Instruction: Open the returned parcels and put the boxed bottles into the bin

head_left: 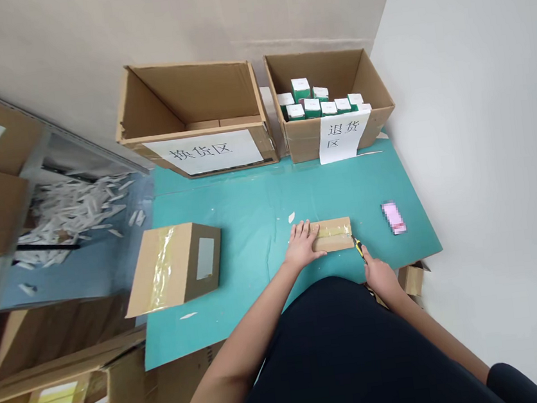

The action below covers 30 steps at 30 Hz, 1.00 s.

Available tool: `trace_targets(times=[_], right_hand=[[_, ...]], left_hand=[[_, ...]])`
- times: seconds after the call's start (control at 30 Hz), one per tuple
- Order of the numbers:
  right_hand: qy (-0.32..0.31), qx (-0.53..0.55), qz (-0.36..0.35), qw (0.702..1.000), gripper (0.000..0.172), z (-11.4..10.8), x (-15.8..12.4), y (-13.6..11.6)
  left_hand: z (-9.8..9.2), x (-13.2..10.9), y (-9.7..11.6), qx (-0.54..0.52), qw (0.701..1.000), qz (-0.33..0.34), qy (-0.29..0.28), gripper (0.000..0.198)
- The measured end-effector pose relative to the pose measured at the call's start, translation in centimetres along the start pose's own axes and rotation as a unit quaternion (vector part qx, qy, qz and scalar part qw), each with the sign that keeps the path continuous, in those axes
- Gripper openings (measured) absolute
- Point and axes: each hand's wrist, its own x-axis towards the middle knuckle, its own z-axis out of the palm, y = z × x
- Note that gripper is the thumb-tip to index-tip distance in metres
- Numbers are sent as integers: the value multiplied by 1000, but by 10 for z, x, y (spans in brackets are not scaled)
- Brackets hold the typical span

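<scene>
A small cardboard box (338, 240) with clear yellowish tape along its top lies on the green table. My left hand (301, 247) clasps its left end, with the thumb at the near edge and the fingers at the far edge. In my right hand (378, 276) is a yellow and black utility knife (359, 247). Its tip is at the box's right end; whether the blade touches the tape I cannot tell.
At the table's back stand two open cartons: a left one (200, 115) with a paper label, and a right one (305, 142) holding several green and white boxes (312, 107). A taped carton (164, 265) sits left, a pink blurred item (394, 218) right. The green table (235, 212) bears paper scraps.
</scene>
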Motion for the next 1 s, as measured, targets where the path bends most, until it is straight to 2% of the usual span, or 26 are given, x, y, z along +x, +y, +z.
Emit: trace_targets(times=[0.13,0.23,0.33,0.47,0.6,0.7,0.77,1.0], right_hand=[[31,88,6,996,60,3,-1,14],[83,197,28,976,61,12,8,33],[122,312,65,940,65,24,27,51],[133,455,113,873,67,45,62,68],[191,512,102,831,64,63,102,77],[250,494,88,828,62,72,133,81],[266,481,94,830,61,77,153,83],[243,444,142,851,60,88,197,86]], left_hand=[[3,-1,-3,4,1000,10,8,103],[6,-3,-5,5,1000,15,13,102],[8,-5,-5,8,1000,17,19,100],[10,-11,-3,19,999,15,29,97],[11,-21,0,19,999,32,38,82],[12,-30,0,17,998,43,35,67],[13,-36,-1,16,998,45,35,61],[8,-49,-3,22,998,46,24,59]])
